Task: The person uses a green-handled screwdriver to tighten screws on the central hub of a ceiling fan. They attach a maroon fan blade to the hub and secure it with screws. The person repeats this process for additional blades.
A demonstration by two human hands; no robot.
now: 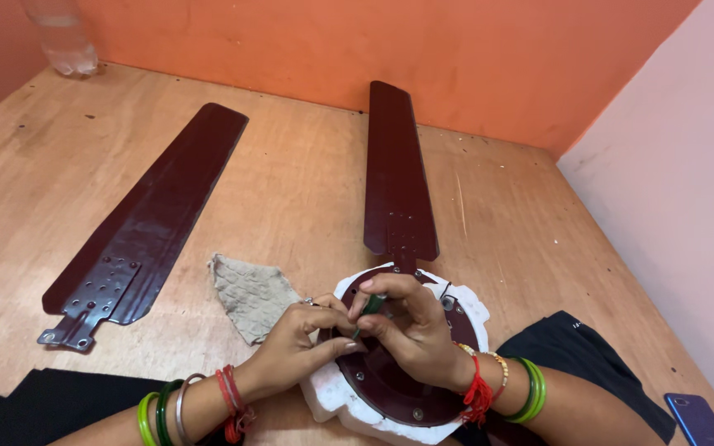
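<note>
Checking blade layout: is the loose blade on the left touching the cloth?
Apart. The head view shows bare wooden floor between the loose blade and the cloth.

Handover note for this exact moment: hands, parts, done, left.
Right hand: gripping a green-handled screwdriver, tip down at the fan motor hub.
Left hand: fingers pinched at the tool tip, steadying it.
Hub sits on a white foam block; grey cloth beside it.
Done: one blade sits at the hub.
Left: loose blade lies apart on the wooden floor, not yet mounted.
</note>
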